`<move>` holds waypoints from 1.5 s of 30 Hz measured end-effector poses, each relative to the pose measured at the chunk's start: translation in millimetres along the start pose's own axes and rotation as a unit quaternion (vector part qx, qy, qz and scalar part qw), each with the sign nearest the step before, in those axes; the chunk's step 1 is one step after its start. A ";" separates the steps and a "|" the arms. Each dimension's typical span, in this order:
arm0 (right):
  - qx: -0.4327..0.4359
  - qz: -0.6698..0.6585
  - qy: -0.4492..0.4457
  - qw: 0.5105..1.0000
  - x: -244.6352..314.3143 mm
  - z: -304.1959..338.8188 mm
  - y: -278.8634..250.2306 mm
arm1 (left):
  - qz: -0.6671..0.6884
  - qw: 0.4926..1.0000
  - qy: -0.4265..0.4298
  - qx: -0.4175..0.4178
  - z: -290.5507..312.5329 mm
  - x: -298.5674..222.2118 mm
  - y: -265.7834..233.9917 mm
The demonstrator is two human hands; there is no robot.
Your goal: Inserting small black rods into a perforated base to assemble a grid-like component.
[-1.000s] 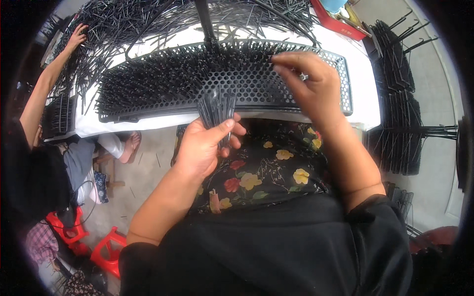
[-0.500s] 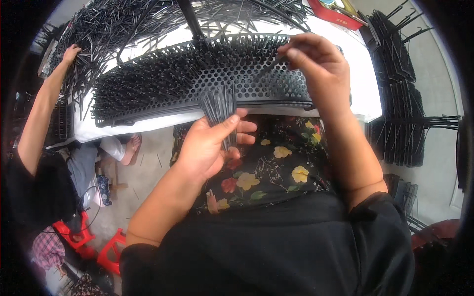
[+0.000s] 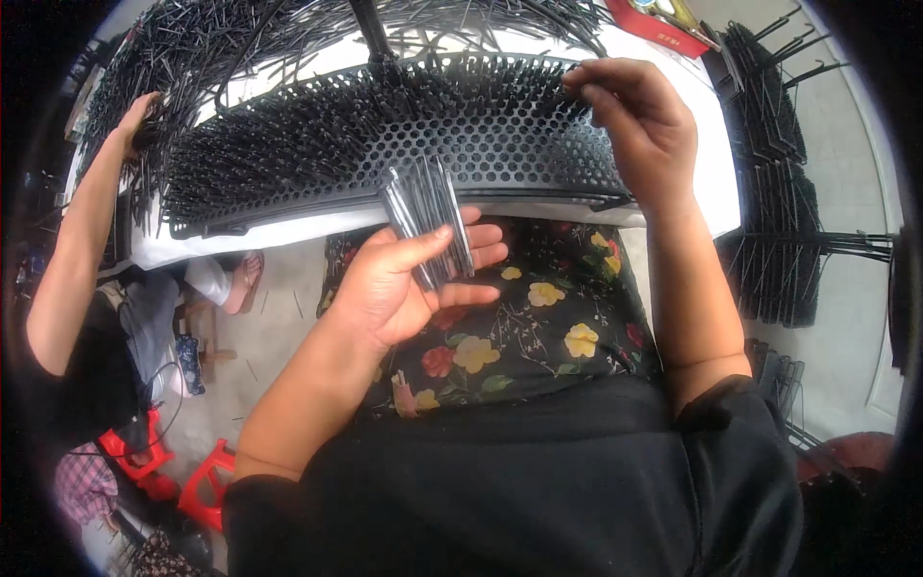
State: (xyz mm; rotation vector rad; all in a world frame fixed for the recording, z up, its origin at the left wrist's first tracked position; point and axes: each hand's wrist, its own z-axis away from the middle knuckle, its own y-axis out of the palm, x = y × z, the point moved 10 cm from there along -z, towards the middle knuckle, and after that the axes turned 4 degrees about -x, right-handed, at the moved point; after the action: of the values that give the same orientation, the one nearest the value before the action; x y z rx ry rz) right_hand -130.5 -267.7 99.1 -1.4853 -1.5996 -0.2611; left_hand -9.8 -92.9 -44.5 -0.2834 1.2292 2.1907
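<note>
Part of the black strips (image 3: 408, 209) is covered by the thumb of the left hand (image 3: 399, 274). Whether anything is pinched by the right hand (image 3: 646, 125) cannot be told. The perforated panel's (image 3: 500, 159) right end is hidden behind that hand and forearm. The red box (image 3: 663, 32) is cut off by the top edge.

Red box (image 3: 661, 33) upper right (red stools (image 3: 190, 494) left).

panel (image 3: 481, 171) on table (image 3: 713, 159) | stick pile (image 3: 216, 43) behind panel | box (image 3: 661, 33) right of pile | racks (image 3: 781, 269) right of table
</note>
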 end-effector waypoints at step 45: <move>0.153 -0.326 0.326 0.874 6.9 62.5 82.4 | -0.192 0.974 0.119 -0.025 9.9 -12.9 23.0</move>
State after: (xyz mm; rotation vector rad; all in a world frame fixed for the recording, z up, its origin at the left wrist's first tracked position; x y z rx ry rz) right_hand -86.3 -199.4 34.9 -0.4767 -1.4244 -0.7622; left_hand -12.3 -98.8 -17.1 -0.7583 1.1320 1.8909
